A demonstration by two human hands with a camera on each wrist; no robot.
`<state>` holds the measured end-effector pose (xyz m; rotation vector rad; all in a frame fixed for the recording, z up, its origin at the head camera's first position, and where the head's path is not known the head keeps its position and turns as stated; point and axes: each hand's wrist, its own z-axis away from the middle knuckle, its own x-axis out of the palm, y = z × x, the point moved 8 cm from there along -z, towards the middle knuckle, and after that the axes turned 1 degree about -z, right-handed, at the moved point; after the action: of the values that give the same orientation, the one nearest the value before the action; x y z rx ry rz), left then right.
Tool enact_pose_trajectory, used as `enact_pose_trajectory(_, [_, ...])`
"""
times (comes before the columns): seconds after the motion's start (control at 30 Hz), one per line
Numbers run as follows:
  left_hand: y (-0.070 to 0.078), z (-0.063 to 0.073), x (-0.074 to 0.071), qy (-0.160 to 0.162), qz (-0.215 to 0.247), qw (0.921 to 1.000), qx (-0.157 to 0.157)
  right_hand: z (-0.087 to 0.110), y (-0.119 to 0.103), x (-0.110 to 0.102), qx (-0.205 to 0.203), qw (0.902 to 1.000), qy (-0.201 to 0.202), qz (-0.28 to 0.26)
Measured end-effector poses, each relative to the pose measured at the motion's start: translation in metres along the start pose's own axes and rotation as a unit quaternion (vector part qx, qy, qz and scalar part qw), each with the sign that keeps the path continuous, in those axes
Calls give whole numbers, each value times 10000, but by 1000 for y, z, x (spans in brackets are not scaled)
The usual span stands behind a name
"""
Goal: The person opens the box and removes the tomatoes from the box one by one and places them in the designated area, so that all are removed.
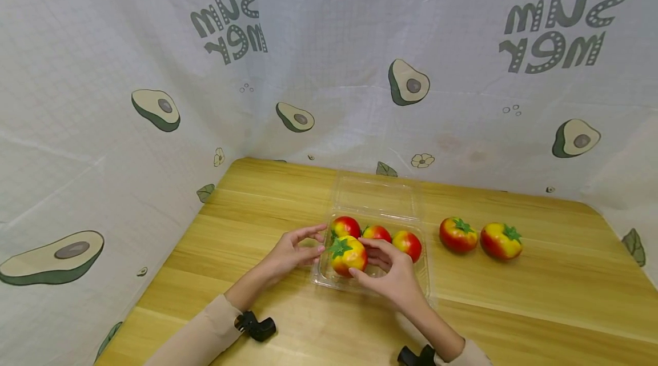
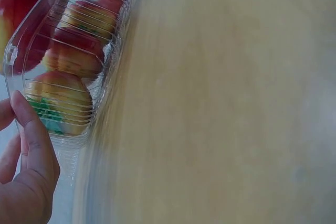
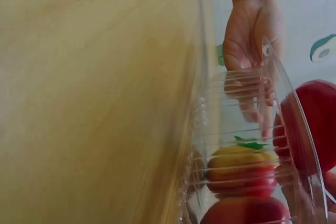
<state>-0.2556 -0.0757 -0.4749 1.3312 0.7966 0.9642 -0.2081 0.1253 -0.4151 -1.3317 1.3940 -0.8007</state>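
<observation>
My right hand [image 1: 393, 277] holds a red-and-yellow tomato [image 1: 348, 256] with a green leafy top, thumb on one side and fingers on the other. The tomato is over the front left part of a clear plastic clamshell box [image 1: 329, 282], and its red underside shows above the rim in the right wrist view. Three similar tomatoes lie inside, including one at the back left [image 1: 346, 226] and one on the right [image 1: 407, 245]. At the box's left side my left hand [image 1: 292, 252] has its fingers extended, fingertips right at the rim. Ridged walls show in both wrist views.
The transparent lid [image 1: 377, 196] is folded back behind the box on the wooden table [image 1: 257, 200]. To the right of the box sit two more tomatoes, one nearer [image 1: 458, 235] and one farther right [image 1: 501, 241]. A white avocado-print curtain [image 1: 349, 69] hangs behind.
</observation>
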Motion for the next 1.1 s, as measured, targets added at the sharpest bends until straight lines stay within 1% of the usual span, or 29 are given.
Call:
enact_pose_trajectory(0.1, [1,0,0,-12,24,10000,18,0,-3,-4,-90,9998,-61,-181])
enact_pose_trajectory(0.2, [1,0,0,-25,55,10000,22,0,-4,-10,-98,9995,-66,-298])
enact_pose_trajectory(0.27, [1,0,0,-26,71,10000,13,0,-5,-14,-40,9995,-40,-315])
enact_pose_trajectory(0.47, [-1,-1,-1,-6,36,10000,-4,2,-5,-27,308,9987,72,-412])
enact_pose_trajectory(0.57, [-2,-1,-1,-3,27,10000,-24,4,-7,-32,361,9981,95,-492])
enact_pose_trajectory(0.7, [-3,-1,-1,-25,45,10000,-52,6,-10,-40,258,9975,104,-656])
enact_pose_trajectory(0.9, [-2,-1,-1,-25,64,10000,-62,7,-11,-56,-16,9965,257,-799])
enact_pose_trajectory(1.1, [-2,-1,0,-15,69,9999,-103,9,-10,-70,-36,9952,419,-882])
